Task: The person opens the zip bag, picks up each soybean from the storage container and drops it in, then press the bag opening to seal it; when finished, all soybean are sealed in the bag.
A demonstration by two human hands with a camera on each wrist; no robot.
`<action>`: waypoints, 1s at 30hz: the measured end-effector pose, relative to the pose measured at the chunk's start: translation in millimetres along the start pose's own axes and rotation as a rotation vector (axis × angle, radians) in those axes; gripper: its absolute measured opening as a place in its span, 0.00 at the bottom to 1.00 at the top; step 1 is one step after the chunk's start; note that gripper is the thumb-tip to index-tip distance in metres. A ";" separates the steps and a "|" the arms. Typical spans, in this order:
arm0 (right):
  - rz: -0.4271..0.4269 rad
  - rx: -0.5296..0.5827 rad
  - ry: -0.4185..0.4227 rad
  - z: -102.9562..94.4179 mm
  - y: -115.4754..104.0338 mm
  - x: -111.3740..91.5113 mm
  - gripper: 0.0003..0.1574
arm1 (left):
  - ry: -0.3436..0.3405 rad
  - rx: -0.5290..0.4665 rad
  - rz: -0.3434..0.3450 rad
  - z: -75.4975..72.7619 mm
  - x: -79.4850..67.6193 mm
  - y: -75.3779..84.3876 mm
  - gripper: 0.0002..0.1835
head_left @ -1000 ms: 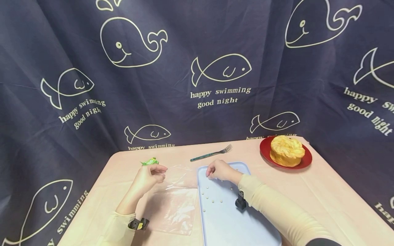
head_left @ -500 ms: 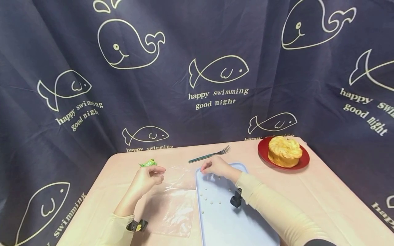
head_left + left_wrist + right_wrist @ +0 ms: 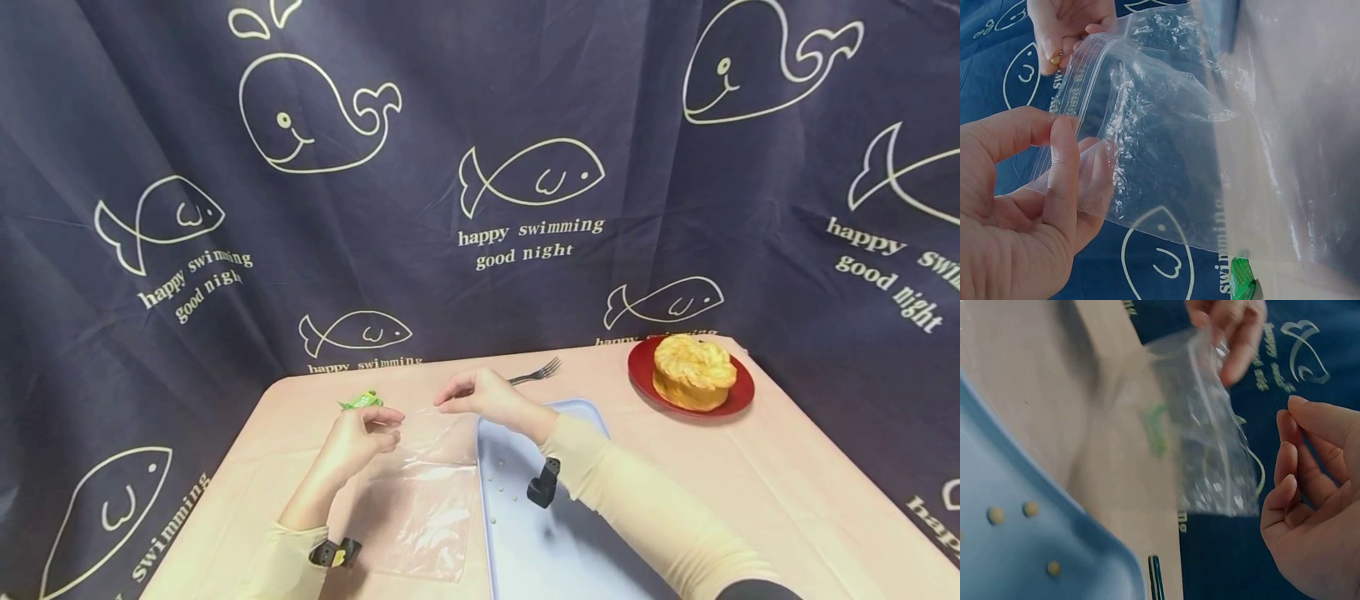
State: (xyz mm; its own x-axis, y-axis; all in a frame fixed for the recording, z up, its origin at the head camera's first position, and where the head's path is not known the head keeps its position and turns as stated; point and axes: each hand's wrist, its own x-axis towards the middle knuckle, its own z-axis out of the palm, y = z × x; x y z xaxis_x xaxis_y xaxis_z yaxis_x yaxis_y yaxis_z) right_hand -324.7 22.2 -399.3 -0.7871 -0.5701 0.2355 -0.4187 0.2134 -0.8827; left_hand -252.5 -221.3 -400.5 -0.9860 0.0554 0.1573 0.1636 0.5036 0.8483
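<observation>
A clear zip-lock bag (image 3: pixel 427 521) lies partly on the table, its mouth lifted at the far end. My left hand (image 3: pixel 356 446) pinches the bag near its zip strip between thumb and fingers, plainest in the left wrist view. Past the far corner of the tray is my right hand (image 3: pixel 495 404), close to the bag's mouth. Between its thumb and index finger the left wrist view shows a small pale-yellow soybean (image 3: pixel 1055 60), outside the bag. Several more soybeans (image 3: pixel 1030 509) are scattered on the light-blue tray (image 3: pixel 525 554), some hidden under the right arm.
Behind the right hand lies a fork (image 3: pixel 536 373), its handle partly covered in the head view. A green wrapped packet (image 3: pixel 363 400) sits behind the left hand. At the far right a red plate (image 3: pixel 645 385) bears a round golden bread (image 3: pixel 693 375). A dark curtain (image 3: pixel 525 100) hangs behind the table.
My right hand has moved left from over the tray to near the bag's mouth, now covering the fork's handle. The left hand has stayed in place on the bag.
</observation>
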 end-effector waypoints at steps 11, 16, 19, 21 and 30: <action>-0.058 -0.165 -0.078 18.4 -4.6 2.4 0.05 | -0.003 0.012 0.007 1.5 -0.4 -1.4 0.14; -0.054 -0.190 -0.075 17.9 -6.4 2.5 0.05 | -0.001 0.008 0.009 0.4 0.0 -1.1 0.14; -0.062 -0.201 -0.064 14.9 -6.4 1.3 0.06 | -0.004 0.001 0.006 0.2 -0.1 -0.7 0.14; -0.077 -0.204 -0.043 10.2 -5.1 0.1 0.08 | -0.008 -0.005 0.004 0.0 -0.2 -0.5 0.14; -0.021 -0.146 0.035 -29.3 25.3 -16.1 0.11 | -0.005 -0.026 -0.002 -2.1 -0.5 -2.2 0.14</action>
State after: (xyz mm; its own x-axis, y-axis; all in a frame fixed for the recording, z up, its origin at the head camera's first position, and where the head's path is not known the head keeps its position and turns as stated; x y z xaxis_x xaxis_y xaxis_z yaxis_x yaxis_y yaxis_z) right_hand -335.9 60.0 -413.4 -0.7917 -0.5482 0.2698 -0.4950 0.3166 -0.8092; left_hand -252.2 -224.2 -401.4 -0.9864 0.0586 0.1536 0.1627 0.4807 0.8616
